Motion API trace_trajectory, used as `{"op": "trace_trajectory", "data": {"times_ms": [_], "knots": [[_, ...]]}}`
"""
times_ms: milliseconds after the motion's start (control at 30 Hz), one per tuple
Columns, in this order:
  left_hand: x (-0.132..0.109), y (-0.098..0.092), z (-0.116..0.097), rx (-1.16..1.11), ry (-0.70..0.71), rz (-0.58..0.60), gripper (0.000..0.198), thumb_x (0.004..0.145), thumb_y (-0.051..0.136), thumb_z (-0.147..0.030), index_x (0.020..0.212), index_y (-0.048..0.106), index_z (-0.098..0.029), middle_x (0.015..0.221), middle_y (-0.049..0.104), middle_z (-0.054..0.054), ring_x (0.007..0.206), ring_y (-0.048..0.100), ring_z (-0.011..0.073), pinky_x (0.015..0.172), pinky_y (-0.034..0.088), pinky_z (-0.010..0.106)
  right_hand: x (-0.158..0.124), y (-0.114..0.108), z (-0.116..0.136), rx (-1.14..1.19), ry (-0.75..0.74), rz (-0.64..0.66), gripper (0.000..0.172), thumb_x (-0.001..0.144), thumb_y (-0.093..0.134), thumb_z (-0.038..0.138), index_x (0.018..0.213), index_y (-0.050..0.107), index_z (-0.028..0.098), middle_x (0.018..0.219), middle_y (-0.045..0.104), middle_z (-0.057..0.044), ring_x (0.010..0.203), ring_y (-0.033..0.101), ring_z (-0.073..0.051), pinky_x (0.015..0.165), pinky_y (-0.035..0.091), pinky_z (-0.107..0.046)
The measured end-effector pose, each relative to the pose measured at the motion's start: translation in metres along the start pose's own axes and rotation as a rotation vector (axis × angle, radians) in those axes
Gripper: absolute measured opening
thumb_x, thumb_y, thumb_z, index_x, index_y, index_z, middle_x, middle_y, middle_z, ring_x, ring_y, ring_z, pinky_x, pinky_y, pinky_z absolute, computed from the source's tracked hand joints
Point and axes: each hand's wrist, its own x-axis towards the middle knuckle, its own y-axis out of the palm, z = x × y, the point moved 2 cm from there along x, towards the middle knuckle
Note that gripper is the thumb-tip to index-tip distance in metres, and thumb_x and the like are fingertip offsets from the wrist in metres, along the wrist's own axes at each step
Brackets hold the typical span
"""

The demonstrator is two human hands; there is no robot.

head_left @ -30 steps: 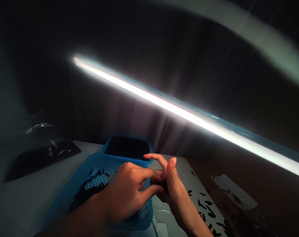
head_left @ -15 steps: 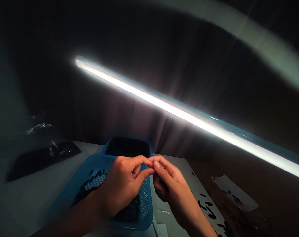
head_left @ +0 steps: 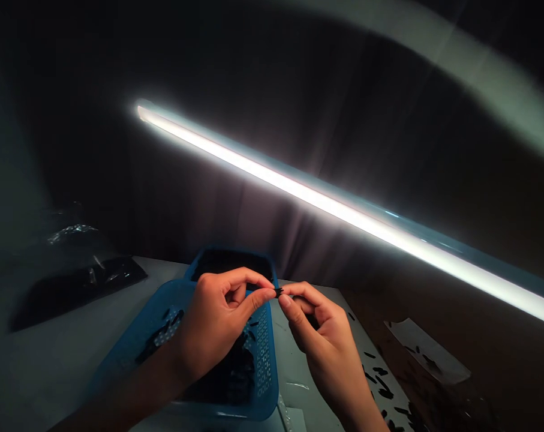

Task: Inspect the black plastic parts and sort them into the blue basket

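Note:
Between my fingertips is a small black piece (head_left: 279, 292) with a jagged-looking end; its exact kind is too small to make out. My left hand (head_left: 224, 321) pinches it between thumb and forefinger. From the other side, the thumb and forefinger of my right hand (head_left: 323, 327) close in at its right end. A dark patch shows under the curled fingers of that right hand, and I cannot tell whether it is a thing or shadow. Below the left hand stands a blue plastic basket (head_left: 266, 393) holding many small black pieces (head_left: 229, 381).
Behind the basket is a second blue basket (head_left: 273, 264) with dark contents. A clear bag of black stuff (head_left: 87, 288) lies at left. Loose black pieces (head_left: 379, 384) and a white paper (head_left: 429, 354) are at right. A lit tube lamp (head_left: 321, 201) slants above.
My fingertips have drawn slightly apart, so the black piece now shows between them. The left hand has risen a little and the right has shifted slightly to the right.

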Motion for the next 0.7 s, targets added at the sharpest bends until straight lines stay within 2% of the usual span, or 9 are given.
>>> {"op": "trace_trajectory", "data": {"times_ms": [100,200,400,533,700], "knots": [[0.0016,-0.0016,-0.0024,0.001,-0.033,-0.013,0.026,0.086,0.067,-0.043,0.078,0.073,-0.019,0.051,0.022,-0.008,0.048,0.023,0.0083,0.046,0.022,0.021,0.0007,-0.0031,0.003,-0.112,-0.076,-0.101,0.023,0.088,0.065,0.041,0.087,0.071,0.018,0.057,0.045,0.005,0.056,0.04,-0.012,0.055,0.035,-0.024],[0.0022,-0.0022,-0.0034,-0.007,-0.076,-0.021,0.027,0.085,0.067,-0.044,0.077,0.074,-0.019,0.05,0.022,-0.008,0.048,0.024,0.0084,0.046,0.022,0.021,0.0014,-0.0066,0.0031,-0.146,-0.084,-0.171,0.023,0.086,0.066,0.041,0.089,0.074,0.019,0.055,0.046,0.005,0.055,0.043,-0.013,0.056,0.038,-0.024],[0.0001,0.0018,-0.0012,-0.03,-0.089,0.019,0.028,0.082,0.07,-0.047,0.077,0.074,-0.02,0.05,0.023,-0.008,0.048,0.023,0.0083,0.046,0.021,0.022,0.002,-0.0052,0.0008,-0.12,-0.062,-0.121,0.021,0.082,0.07,0.04,0.085,0.077,0.02,0.055,0.047,0.004,0.057,0.046,-0.014,0.057,0.041,-0.025],[-0.0005,0.0037,0.0015,-0.084,-0.132,0.033,0.029,0.082,0.07,-0.048,0.079,0.075,-0.02,0.05,0.024,-0.008,0.049,0.023,0.0084,0.046,0.022,0.021,0.0027,-0.006,-0.0003,-0.104,-0.026,-0.101,0.024,0.083,0.07,0.043,0.084,0.076,0.02,0.053,0.038,0.006,0.056,0.039,-0.013,0.057,0.037,-0.026],[0.0012,0.0004,0.0026,-0.132,-0.117,0.024,0.03,0.081,0.071,-0.049,0.083,0.076,-0.02,0.051,0.026,-0.008,0.05,0.025,0.0085,0.048,0.024,0.021,0.0038,-0.0094,-0.0052,-0.005,0.042,-0.079,0.028,0.083,0.071,0.048,0.082,0.073,0.02,0.054,0.032,0.007,0.051,0.025,-0.009,0.049,0.024,-0.025]]}}
